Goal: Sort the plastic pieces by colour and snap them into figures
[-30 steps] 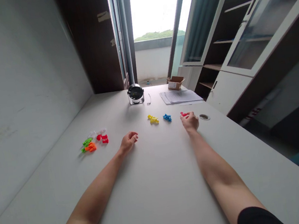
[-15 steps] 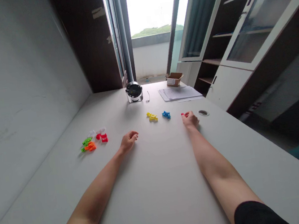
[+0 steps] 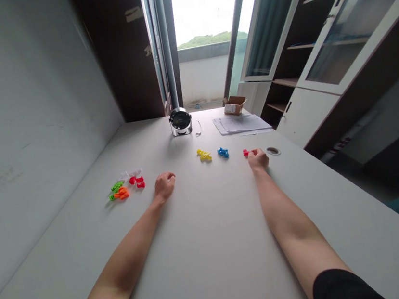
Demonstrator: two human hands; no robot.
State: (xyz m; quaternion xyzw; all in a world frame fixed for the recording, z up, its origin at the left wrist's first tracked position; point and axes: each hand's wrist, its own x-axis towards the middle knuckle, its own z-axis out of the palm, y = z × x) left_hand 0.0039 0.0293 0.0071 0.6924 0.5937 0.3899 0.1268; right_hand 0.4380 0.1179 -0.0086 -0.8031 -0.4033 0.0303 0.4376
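My right hand point(image 3: 258, 159) rests on the white table point(image 3: 211, 245), its fingertips pinching a small red plastic piece point(image 3: 246, 152). To the left of that hand lie a blue plastic piece point(image 3: 222, 153) and a yellow plastic piece point(image 3: 203, 155), both untouched. My left hand point(image 3: 164, 185) lies curled on the tabletop with nothing visible in it. Nearest to it is a loose group of green point(image 3: 116, 186), orange point(image 3: 121, 193), red point(image 3: 137, 182) and translucent white point(image 3: 130, 174) pieces.
A round metal desk fan point(image 3: 180, 121) and a thin dark cable point(image 3: 198, 128) stand at the far edge. Farther right are a small cardboard box point(image 3: 235, 105), a stack of papers point(image 3: 242, 124) and a round grommet point(image 3: 273, 151). A wall runs along the left side, and glass-fronted cabinets stand at the right.
My left hand has slid slightly left toward the group of pieces, its fingers curling more. My right hand now shows the red piece at its fingertips. The view has shifted slightly.
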